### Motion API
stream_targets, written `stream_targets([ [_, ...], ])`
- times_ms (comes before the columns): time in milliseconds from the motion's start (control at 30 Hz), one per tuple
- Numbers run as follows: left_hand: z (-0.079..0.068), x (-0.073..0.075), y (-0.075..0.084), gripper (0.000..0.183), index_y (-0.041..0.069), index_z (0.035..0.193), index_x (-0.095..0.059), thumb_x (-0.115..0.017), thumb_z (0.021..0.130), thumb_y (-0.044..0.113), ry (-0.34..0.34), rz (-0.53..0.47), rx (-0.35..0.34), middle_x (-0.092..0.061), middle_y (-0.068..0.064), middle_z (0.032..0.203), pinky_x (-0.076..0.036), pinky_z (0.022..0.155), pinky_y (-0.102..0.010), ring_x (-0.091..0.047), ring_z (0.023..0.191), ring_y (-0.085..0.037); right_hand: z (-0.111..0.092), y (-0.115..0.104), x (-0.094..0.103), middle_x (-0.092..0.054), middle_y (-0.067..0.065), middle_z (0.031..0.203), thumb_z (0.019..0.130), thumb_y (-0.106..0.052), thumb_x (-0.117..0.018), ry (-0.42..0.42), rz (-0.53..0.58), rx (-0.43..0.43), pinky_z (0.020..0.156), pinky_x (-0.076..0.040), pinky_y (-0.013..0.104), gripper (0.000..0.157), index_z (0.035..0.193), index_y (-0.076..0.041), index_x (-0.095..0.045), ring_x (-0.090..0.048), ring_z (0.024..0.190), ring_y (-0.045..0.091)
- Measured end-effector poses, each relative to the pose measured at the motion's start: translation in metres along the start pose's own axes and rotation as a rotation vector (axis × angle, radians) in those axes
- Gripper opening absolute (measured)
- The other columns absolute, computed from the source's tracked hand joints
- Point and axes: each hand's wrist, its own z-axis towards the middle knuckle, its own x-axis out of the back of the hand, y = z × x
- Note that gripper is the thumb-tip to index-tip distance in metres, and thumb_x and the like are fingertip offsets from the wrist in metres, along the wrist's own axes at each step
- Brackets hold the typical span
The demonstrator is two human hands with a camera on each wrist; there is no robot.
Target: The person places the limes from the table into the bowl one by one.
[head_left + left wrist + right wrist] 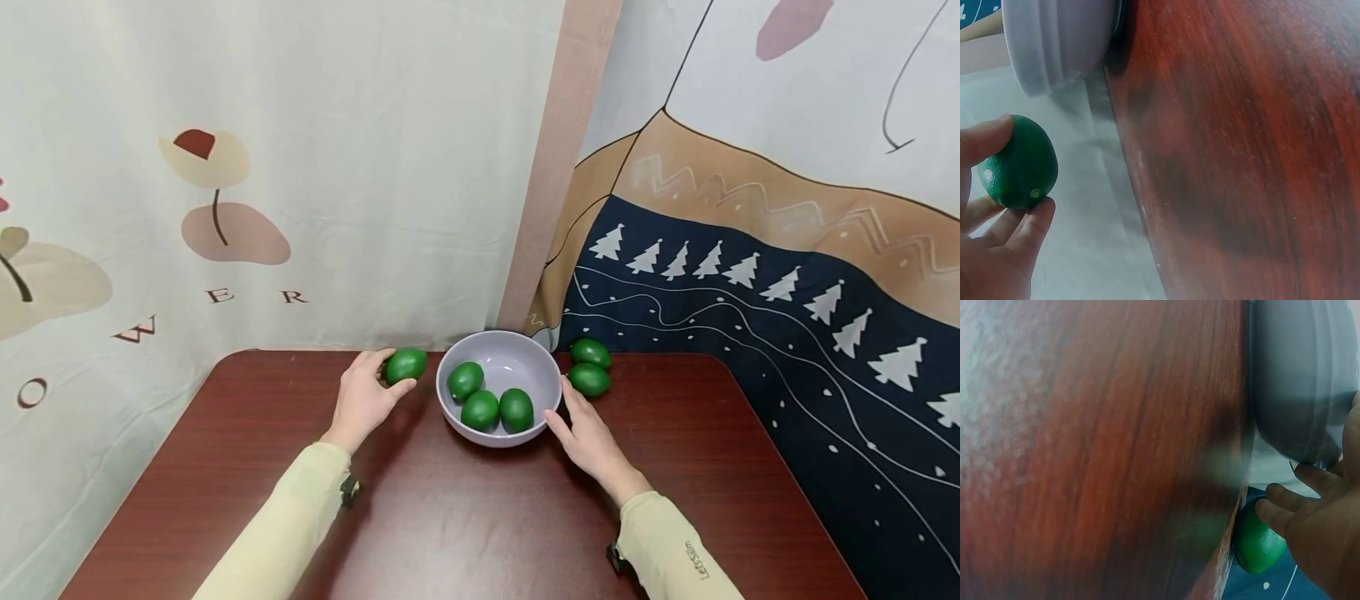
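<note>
A green lime (406, 366) is pinched between the thumb and fingers of my left hand (363, 398), just left of the bowl. In the left wrist view the lime (1021, 164) appears raised off the table. The light purple bowl (498, 442) holds three limes, one of them the lime (516, 410) at its right. My right hand (592, 437) rests against the bowl's right side with fingers extended; its grey-looking wall (1304, 381) shows in the right wrist view. Two more limes lie right of the bowl, the nearer lime (588, 380) close beside my right fingertips.
The dark red wooden table (480, 525) ends at its back edge just behind the bowl. A pale curtain (375, 208) hangs behind on the left. A dark blue cloth with white trees (675, 308) hangs behind and to the right.
</note>
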Motion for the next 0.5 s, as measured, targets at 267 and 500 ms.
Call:
stream_targets([
  [267,0.0017,-0.0001,0.0063,0.057,0.002,0.131,-0.067,-0.09,0.082,0.019,0.002,-0.031,-0.015,-0.064,-0.016,0.115,-0.058,0.084,-0.046,-0.067,0.088,-0.029,-0.0002,-0.0012,0.0006,-0.028,0.021,0.167,0.107,-0.033,-0.057,0.004,0.007,0.003,0.123,-0.026,0.057,0.073,0.163,0.0,-0.024,-0.028,0.154,0.039],
  [500,0.0019,-0.0004,0.0106,0.055,0.002,0.13,-0.068,-0.09,0.082,0.019,0.008,-0.035,-0.032,-0.064,-0.016,0.114,-0.059,0.083,-0.046,-0.067,0.089,-0.028,-0.0007,-0.001,0.0003,-0.028,0.021,0.167,0.107,-0.033,-0.057,0.003,0.007,0.003,0.124,-0.025,0.056,0.073,0.163,0.0,-0.023,-0.028,0.154,0.039],
])
